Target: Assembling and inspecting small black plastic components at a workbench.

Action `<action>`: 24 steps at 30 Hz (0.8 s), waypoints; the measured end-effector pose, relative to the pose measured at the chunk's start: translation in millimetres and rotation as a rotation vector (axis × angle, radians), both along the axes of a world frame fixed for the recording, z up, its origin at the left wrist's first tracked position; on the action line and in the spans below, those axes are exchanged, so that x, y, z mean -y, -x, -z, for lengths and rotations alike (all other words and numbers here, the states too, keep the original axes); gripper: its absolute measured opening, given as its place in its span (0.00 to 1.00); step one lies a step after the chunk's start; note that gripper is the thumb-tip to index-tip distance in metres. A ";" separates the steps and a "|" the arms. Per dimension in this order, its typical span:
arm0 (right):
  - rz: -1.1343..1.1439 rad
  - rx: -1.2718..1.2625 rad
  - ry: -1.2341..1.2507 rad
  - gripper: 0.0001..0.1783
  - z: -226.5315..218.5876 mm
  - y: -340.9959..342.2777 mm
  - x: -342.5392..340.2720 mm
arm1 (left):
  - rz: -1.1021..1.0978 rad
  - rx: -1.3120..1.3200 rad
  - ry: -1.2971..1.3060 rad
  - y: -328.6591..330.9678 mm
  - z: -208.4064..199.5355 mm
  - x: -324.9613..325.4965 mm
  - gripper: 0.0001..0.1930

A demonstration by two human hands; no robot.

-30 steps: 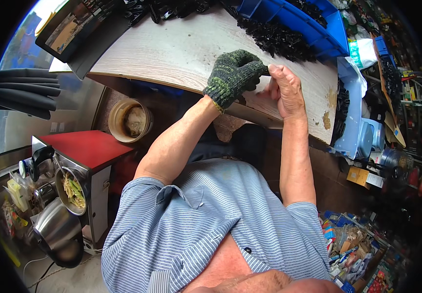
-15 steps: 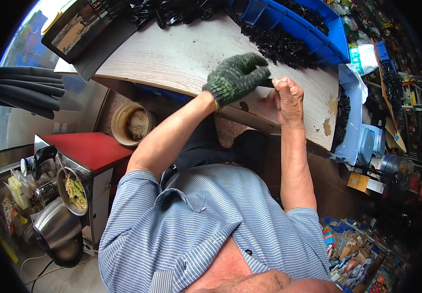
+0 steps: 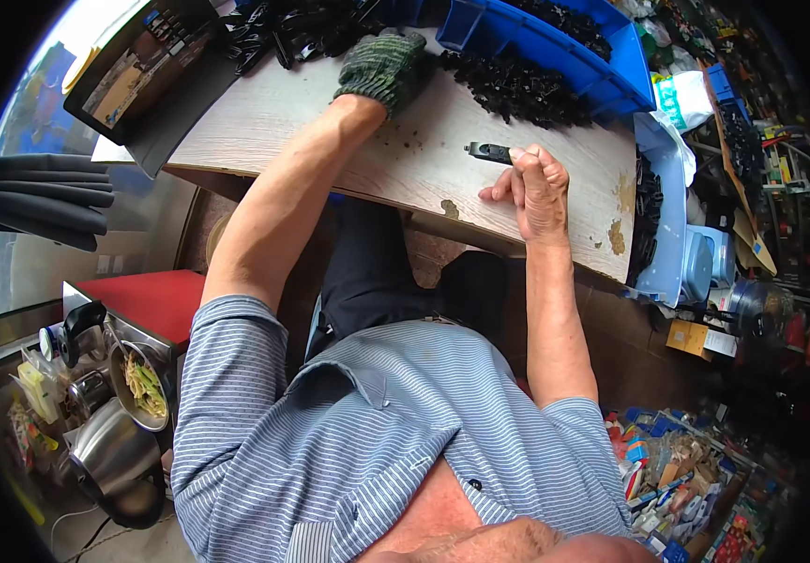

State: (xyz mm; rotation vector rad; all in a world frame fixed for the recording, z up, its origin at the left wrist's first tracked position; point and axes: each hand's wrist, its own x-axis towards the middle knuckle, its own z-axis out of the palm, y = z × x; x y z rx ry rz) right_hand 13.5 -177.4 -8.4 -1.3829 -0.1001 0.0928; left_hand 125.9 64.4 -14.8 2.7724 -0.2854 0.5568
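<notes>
My bare right hand is closed, thumb and fingers pinching one end of a small, long black part above the table. The part's other end points left, with a small notch or knob at its tip. My left hand, in a dark green knitted glove, reaches to the far side of the table, its fingertips hidden. It lies between a heap of long black parts on the left and a pile of small black pieces on the right.
The pale wooden table has worn patches near its right edge. A blue divided bin stands at the back. A light blue crate flanks the right side. A screen sits at the back left, and a red-topped cabinet stands lower left.
My left hand has left my right hand and moved away to the far left, toward the black heaps. My right hand stays near its place, the black part now plainly visible in its fingers.
</notes>
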 end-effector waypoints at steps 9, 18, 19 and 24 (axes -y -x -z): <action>0.104 -0.143 -0.148 0.20 -1.6 -3.1 12.7 | 0.127 0.112 0.014 57.6 13.6 -29.8 0.15; 0.788 -0.251 -0.181 0.32 -25.2 -35.4 95.7 | 0.024 0.063 -0.108 71.4 1.3 -24.2 0.10; 0.803 -0.250 -0.127 0.30 -25.3 -37.4 100.4 | 0.039 0.069 -0.096 71.9 0.7 -22.0 0.11; 0.660 -0.265 0.015 0.24 -14.1 -53.0 91.8 | 0.128 0.058 -0.114 73.5 0.4 -6.2 0.12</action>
